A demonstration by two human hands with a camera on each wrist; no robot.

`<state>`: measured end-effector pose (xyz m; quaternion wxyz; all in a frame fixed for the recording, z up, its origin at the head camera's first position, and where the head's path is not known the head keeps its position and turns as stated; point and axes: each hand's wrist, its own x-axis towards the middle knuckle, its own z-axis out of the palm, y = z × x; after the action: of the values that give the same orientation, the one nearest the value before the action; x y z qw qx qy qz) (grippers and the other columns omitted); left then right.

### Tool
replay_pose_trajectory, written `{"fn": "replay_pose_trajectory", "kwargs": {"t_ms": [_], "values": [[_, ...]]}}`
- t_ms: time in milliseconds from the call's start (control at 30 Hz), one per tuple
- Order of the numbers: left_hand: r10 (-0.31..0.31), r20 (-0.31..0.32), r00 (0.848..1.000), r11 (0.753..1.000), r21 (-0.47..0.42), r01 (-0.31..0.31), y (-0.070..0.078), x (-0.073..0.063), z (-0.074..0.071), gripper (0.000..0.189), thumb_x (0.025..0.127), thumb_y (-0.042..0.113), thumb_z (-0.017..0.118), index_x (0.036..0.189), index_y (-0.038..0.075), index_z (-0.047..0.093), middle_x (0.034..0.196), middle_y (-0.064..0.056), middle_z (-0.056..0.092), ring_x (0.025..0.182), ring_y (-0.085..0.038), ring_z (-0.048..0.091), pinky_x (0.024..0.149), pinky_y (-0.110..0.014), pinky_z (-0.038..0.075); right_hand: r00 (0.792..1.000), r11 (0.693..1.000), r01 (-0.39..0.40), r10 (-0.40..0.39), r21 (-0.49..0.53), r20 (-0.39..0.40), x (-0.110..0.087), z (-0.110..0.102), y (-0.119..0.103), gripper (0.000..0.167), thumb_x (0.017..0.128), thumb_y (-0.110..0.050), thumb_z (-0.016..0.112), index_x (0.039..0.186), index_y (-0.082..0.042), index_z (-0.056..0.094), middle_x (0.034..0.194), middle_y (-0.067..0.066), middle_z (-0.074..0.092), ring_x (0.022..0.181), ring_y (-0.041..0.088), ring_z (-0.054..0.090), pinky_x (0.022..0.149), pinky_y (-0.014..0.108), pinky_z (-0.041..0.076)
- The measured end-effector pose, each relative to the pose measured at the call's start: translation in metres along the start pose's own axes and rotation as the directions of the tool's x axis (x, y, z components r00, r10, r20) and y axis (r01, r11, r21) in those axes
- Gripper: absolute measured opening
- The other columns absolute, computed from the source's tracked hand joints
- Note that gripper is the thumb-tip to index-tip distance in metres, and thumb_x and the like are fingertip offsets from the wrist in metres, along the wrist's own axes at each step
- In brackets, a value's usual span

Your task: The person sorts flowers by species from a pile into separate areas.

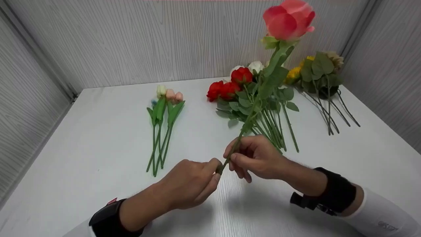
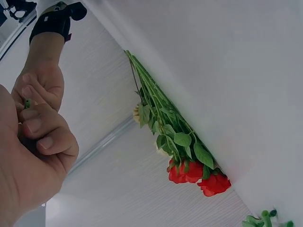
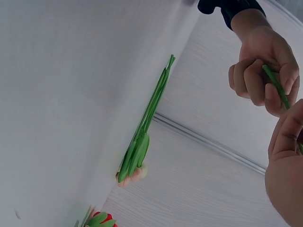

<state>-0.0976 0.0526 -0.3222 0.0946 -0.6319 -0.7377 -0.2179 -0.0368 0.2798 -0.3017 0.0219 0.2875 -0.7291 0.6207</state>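
A long-stemmed pink artificial rose [image 1: 289, 21] is held up at a slant, its bloom toward the upper right in the head view. My left hand [image 1: 189, 184] pinches the bottom end of its green stem [image 3: 275, 84] between thumb and curled fingers. Just above, my right hand [image 1: 260, 158] holds the same stem between thumb and fingers. Both hands are over the front part of the white table. In the left wrist view the bloom is out of frame, and most of the stem is hidden by the hands.
Pale and pink tulips [image 1: 169, 113] lie left of centre on the table [image 1: 108, 131]. Behind the held stem lies a bunch of red roses [image 1: 241, 75] with white blooms. Yellow and beige flowers [image 1: 324, 65] lie at the far right. Grained panels [image 1: 148, 42] wall the back and sides.
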Motion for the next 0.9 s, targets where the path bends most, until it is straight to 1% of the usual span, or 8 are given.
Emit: {"fn": "replay_pose_trajectory", "kwargs": {"t_ms": [100,200,333,467,600,733,800,900], "values": [[-0.063,-0.011,0.998,0.997,0.045,0.063,-0.003,0.000,-0.004,0.019,0.100,0.020,0.049,0.109,0.007,0.059,0.060,0.007,0.055,0.049,-0.002,0.039,0.046,-0.017,0.035,0.996,0.996,-0.068,0.064,-0.063,-0.058,0.003,-0.008,0.001,0.014,0.093,0.013,0.046,0.097,0.015,0.060,0.073,0.027,0.061,0.049,0.011,0.057,0.037,0.030,0.048],[-0.105,-0.042,0.994,0.990,0.086,0.108,-0.008,0.001,-0.007,0.024,0.100,0.023,0.050,0.114,0.007,0.060,0.059,0.006,0.056,0.048,-0.004,0.040,0.046,-0.019,0.037,0.978,0.974,-0.184,0.167,-0.134,-0.127,0.007,-0.019,0.003,0.016,0.094,0.009,0.046,0.097,0.013,0.061,0.073,0.024,0.062,0.050,0.011,0.058,0.039,0.030,0.050],[-0.135,-0.084,0.987,0.979,0.140,0.146,-0.017,0.001,-0.011,0.023,0.101,0.025,0.050,0.110,0.007,0.061,0.058,0.005,0.056,0.047,-0.005,0.041,0.046,-0.020,0.036,0.929,0.910,-0.345,0.297,-0.230,-0.218,0.014,-0.037,0.008,0.019,0.095,0.003,0.046,0.097,0.007,0.064,0.075,0.017,0.064,0.051,0.014,0.058,0.043,0.032,0.052],[-0.150,-0.124,0.981,0.968,0.184,0.172,-0.026,0.001,-0.016,0.023,0.101,0.027,0.051,0.105,0.007,0.062,0.062,0.003,0.061,0.049,-0.008,0.048,0.045,-0.021,0.037,0.877,0.832,-0.465,0.387,-0.303,-0.285,0.017,-0.059,0.014,0.022,0.096,-0.002,0.045,0.098,0.004,0.066,0.075,0.015,0.065,0.050,0.015,0.057,0.045,0.032,0.053],[-0.174,-0.154,0.973,0.957,0.208,0.204,-0.036,0.001,-0.021,0.025,0.102,0.028,0.051,0.103,0.006,0.063,0.063,0.002,0.063,0.050,-0.009,0.048,0.045,-0.022,0.037,0.840,0.759,-0.535,0.428,-0.373,-0.333,0.018,-0.079,0.018,0.021,0.099,-0.009,0.047,0.096,0.002,0.065,0.069,0.013,0.062,0.049,0.017,0.054,0.046,0.030,0.051],[-0.218,-0.167,0.961,0.939,0.233,0.253,-0.047,0.001,-0.025,0.024,0.102,0.028,0.050,0.101,0.007,0.063,0.063,0.003,0.060,0.049,-0.009,0.043,0.044,-0.023,0.036,0.825,0.701,-0.562,0.436,-0.440,-0.359,0.017,-0.096,0.022,0.021,0.099,-0.014,0.050,0.083,-0.003,0.058,0.063,0.011,0.059,0.049,0.020,0.055,0.047,0.033,0.051],[-0.246,-0.165,0.955,0.930,0.237,0.281,-0.052,0.000,-0.026,0.024,0.103,0.027,0.050,0.100,0.008,0.063,0.062,0.003,0.059,0.048,-0.008,0.041,0.044,-0.023,0.036,0.818,0.681,-0.574,0.449,-0.455,-0.360,0.016,-0.103,0.025,0.023,0.098,-0.014,0.050,0.078,-0.005,0.054,0.064,0.009,0.058,0.049,0.020,0.055,0.048,0.034,0.051],[-0.281,-0.166,0.945,0.921,0.231,0.315,-0.060,-0.001,-0.027,0.024,0.103,0.026,0.049,0.099,0.008,0.064,0.061,0.003,0.057,0.048,-0.009,0.039,0.044,-0.025,0.036,0.805,0.648,-0.593,0.465,-0.478,-0.369,0.014,-0.115,0.028,0.023,0.098,-0.014,0.050,0.077,-0.006,0.052,0.063,0.007,0.059,0.049,0.018,0.055,0.048,0.033,0.051]]}}
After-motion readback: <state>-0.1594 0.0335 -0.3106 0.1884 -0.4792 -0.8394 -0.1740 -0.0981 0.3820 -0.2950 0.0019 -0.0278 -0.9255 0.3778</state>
